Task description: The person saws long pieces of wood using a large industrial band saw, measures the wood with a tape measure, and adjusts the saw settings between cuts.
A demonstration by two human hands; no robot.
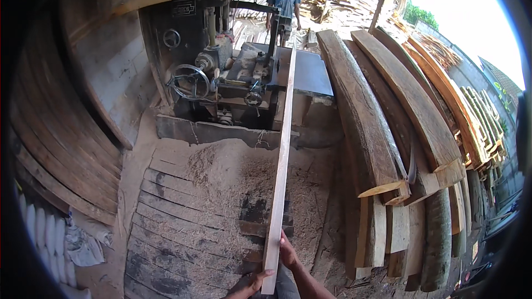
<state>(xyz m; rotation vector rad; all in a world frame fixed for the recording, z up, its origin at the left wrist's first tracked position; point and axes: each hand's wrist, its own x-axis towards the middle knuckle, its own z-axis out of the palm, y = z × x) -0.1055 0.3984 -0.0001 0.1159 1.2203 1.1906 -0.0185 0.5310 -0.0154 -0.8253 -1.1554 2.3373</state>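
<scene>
A long, narrow wooden plank (281,171) runs from my body away to the table of a large dark sawing machine (221,72). Close to its near end, my left hand (259,281) grips the left side, thumb over the top. A little farther along, my right hand (288,252) is closed on the right side, its fingers partly hidden beneath the wood. The plank's far end lies at the smooth metal table (312,72), beside the machine's upright post. A handwheel (190,82) sits on the machine's left part.
Thick sawn beams (360,105) are stacked high along my right. Sawdust (221,160) is heaped on the slatted wooden floor (172,232) before the machine. Another person (286,8) stands beyond the table. Boards (66,138) lean at left, above white sacks (47,232).
</scene>
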